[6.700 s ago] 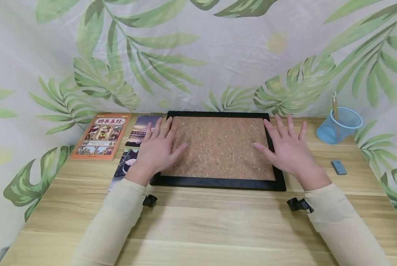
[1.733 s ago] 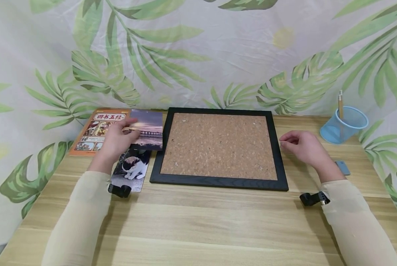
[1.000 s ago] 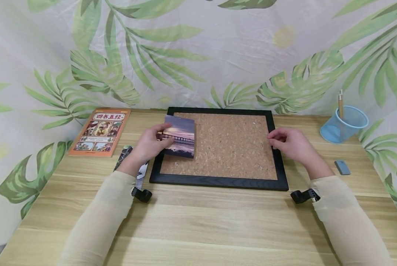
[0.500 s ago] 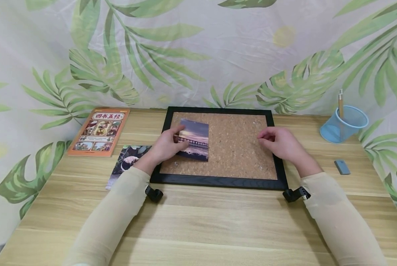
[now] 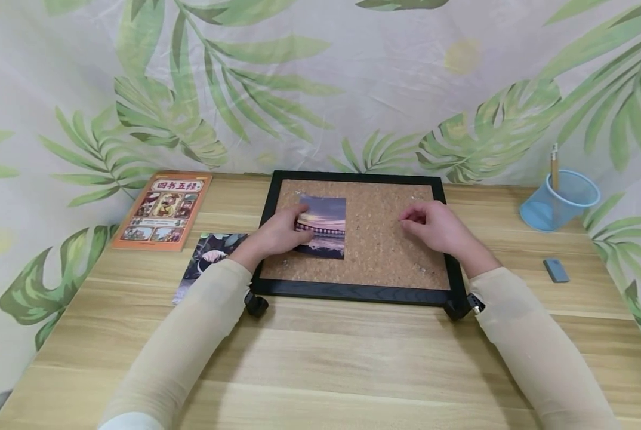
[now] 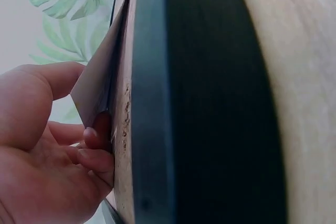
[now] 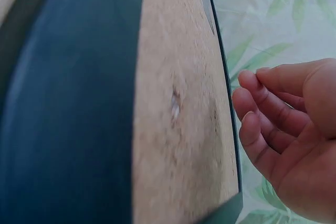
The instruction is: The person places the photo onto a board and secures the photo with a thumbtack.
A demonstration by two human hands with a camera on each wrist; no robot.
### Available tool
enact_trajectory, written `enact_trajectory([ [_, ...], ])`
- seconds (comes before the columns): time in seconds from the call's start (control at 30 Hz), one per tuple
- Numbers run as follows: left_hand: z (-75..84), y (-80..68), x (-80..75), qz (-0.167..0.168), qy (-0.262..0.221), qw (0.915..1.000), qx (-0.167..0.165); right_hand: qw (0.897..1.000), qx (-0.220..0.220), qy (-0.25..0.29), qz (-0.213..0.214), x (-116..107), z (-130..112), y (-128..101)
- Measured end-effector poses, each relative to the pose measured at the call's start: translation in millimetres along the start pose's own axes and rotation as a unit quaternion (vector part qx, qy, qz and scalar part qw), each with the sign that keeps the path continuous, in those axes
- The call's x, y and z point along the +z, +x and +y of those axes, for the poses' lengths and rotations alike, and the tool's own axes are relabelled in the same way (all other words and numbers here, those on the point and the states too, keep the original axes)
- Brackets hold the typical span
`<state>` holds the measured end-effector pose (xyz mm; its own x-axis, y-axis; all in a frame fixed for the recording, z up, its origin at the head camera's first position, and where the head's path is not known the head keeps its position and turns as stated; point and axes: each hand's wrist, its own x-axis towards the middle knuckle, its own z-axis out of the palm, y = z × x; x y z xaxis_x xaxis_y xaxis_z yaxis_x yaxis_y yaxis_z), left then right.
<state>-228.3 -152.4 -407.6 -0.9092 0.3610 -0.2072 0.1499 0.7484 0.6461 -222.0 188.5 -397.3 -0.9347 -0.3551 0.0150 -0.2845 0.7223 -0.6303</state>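
My left hand (image 5: 279, 233) holds a sunset pier photo (image 5: 326, 221) by its left edge, over the left part of a black-framed cork board (image 5: 374, 257). In the left wrist view the thumb lies on one face of the photo (image 6: 100, 72) and fingers curl behind it; the near edge is raised off the cork. My right hand (image 5: 433, 227) is above the right part of the board, thumb and index fingertips together. No object shows between those fingertips in the right wrist view, where the other fingers (image 7: 254, 129) are bent.
A cat photo (image 5: 205, 257) lies left of the board, partly behind the left forearm. An orange comic-style book (image 5: 162, 212) is farther left. At right stand a blue mesh cup (image 5: 559, 203) with a pencil (image 5: 554, 167) and a grey-blue eraser (image 5: 555, 270). A leaf-print cloth (image 5: 385, 77) hangs behind.
Both hands first rested on the board's sides. The left hand then took the pier photo from beside the book and carried it right onto the board. The right hand moved left over the cork.
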Motion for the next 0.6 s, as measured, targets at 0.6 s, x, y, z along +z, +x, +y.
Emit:
enact_trajectory([
  [0.6, 3.3, -1.0, 0.5, 0.0, 0.017, 0.9999, 0.001, 0.989, 0.082, 0.116, -0.037, 33, -30, 49],
])
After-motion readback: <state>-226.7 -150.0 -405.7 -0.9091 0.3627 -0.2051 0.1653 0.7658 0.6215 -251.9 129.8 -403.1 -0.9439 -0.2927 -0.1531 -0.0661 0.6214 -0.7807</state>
